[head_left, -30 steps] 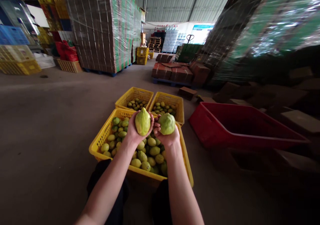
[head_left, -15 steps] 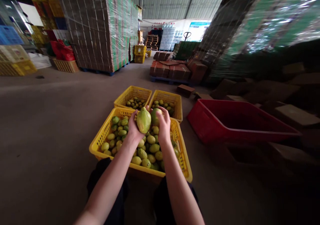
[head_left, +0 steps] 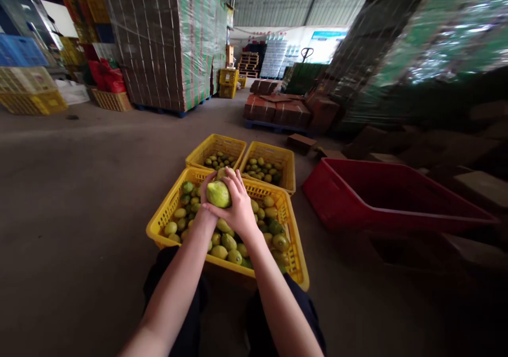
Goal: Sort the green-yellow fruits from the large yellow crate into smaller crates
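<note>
Front fruit (head_left: 218,194) and rear fruit (head_left: 225,173) held above the near crate (head_left: 298,240): work, we judge, unfinished.
The right hand (head_left: 241,211) curls around the front fruit; the left hand (head_left: 204,188) is largely hidden, its grip we cannot tell. Much loose fruit (head_left: 229,242) lies in the near crate, less in the far crates (head_left: 287,162).

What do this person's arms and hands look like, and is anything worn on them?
The bare left forearm and bare right forearm are slim and tapering, with no sleeves, watch or bracelet in view. The ungloved left hand is mostly hidden; the ungloved right hand shows slender fingers and no visible ring. Below, dark cloth trousers cover the legs.
</note>
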A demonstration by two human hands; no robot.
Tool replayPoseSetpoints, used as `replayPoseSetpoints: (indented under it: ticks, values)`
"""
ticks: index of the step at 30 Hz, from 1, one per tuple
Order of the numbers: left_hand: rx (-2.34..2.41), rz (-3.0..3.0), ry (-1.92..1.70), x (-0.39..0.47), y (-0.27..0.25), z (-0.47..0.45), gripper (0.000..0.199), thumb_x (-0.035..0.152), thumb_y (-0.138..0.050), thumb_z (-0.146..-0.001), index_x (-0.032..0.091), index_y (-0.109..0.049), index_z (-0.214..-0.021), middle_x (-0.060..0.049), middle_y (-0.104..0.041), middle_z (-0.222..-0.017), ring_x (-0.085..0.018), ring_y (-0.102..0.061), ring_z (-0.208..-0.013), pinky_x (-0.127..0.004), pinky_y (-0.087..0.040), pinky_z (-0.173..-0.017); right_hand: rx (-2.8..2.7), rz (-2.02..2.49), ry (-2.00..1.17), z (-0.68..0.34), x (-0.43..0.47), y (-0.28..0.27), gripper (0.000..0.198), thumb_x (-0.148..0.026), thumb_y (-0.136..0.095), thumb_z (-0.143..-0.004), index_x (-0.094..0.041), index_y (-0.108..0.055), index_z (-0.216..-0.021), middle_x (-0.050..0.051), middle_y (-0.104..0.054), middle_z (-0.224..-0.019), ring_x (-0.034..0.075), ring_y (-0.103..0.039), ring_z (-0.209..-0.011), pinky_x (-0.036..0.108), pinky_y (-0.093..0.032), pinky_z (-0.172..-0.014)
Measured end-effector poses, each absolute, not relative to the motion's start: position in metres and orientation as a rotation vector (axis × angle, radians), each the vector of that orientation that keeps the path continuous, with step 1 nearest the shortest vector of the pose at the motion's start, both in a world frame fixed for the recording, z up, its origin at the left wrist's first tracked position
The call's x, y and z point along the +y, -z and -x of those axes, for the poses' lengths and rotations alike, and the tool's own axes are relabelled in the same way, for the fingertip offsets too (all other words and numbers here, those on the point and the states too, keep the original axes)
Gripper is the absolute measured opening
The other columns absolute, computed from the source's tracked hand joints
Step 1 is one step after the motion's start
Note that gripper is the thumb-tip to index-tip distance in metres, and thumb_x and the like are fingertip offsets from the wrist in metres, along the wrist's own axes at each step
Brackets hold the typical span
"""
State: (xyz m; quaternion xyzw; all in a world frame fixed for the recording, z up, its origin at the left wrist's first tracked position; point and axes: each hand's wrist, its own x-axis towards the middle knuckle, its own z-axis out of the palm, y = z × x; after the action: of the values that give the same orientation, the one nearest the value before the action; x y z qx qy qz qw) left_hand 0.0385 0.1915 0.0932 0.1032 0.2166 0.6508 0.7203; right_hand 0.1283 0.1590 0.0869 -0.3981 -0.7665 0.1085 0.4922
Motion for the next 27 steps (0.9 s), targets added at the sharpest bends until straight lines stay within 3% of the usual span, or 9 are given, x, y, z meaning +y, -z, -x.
replayPoseSetpoints:
  ticks: [4,8,11,15,19,27]
  values:
    - [0.503,-0.076,-1.417,0.197,-0.097,-0.041,0.031,0.044,-0.049,-0.099,0.025,-0.072,-0.108,-0.007,-0.077,-0.102,-0.026,-0.068,-0.117,-0.034,-0.059,-0.094,-1.872,0.884,-0.263,-0.128,0.156,-0.089,0.063,-0.053,-0.08,-0.078,-0.022,-0.064,-0.13,0.015,-0.067,-0.137,0.038,-0.049,-0.143,0.056,-0.042,-0.118]
    - [0.506,0.042,-1.448,0.2,-0.105,-0.032,0.04,0.039,-0.037,-0.102,0.02,-0.072,-0.097,-0.007,-0.075,-0.087,-0.021,-0.074,-0.097,-0.028,-0.06,-0.079,-1.665,0.907,-0.3,-0.143,0.152,-0.1,0.061,-0.05,-0.084,-0.074,-0.026,-0.063,-0.126,0.01,-0.073,-0.121,0.032,-0.07,-0.112,0.047,-0.057,-0.099]
    - [0.461,0.055,-1.564,0.2,-0.113,-0.022,0.04,0.034,-0.035,-0.1,0.019,-0.069,-0.085,-0.003,-0.072,-0.077,-0.015,-0.072,-0.075,-0.025,-0.057,-0.068,-1.409,0.977,-0.384,-0.163,0.154,-0.109,0.057,-0.054,-0.083,-0.071,-0.025,-0.064,-0.116,0.007,-0.074,-0.105,0.027,-0.071,-0.093,0.042,-0.06,-0.085]
    - [0.458,-0.04,-1.591,0.194,-0.122,-0.023,0.033,0.028,-0.043,-0.093,0.017,-0.066,-0.071,-0.003,-0.068,-0.066,-0.014,-0.064,-0.059,-0.025,-0.051,-0.059,-1.152,1.047,-0.577,-0.18,0.16,-0.11,0.048,-0.061,-0.073,-0.078,-0.024,-0.063,-0.106,0.003,-0.069,-0.089,0.021,-0.064,-0.076,0.035,-0.058,-0.069]
    - [0.474,-0.152,-1.621,0.187,-0.122,-0.037,0.028,0.025,-0.052,-0.086,0.017,-0.067,-0.064,-0.002,-0.068,-0.064,-0.013,-0.065,-0.06,-0.024,-0.051,-0.066,-1.375,0.995,-0.731,-0.17,0.162,-0.106,0.051,-0.056,-0.083,-0.068,-0.025,-0.062,-0.103,0.002,-0.067,-0.089,0.021,-0.062,-0.077,0.035,-0.056,-0.072]
    - [0.554,-0.449,-1.81,0.19,-0.113,-0.034,0.045,0.04,-0.046,-0.093,0.02,-0.071,-0.06,-0.002,-0.071,-0.066,-0.013,-0.068,-0.066,-0.025,-0.052,-0.072,-1.501,0.899,-0.726,-0.16,0.16,-0.11,0.051,-0.051,-0.088,-0.065,-0.024,-0.063,-0.1,0.001,-0.069,-0.094,0.021,-0.063,-0.085,0.032,-0.054,-0.078]
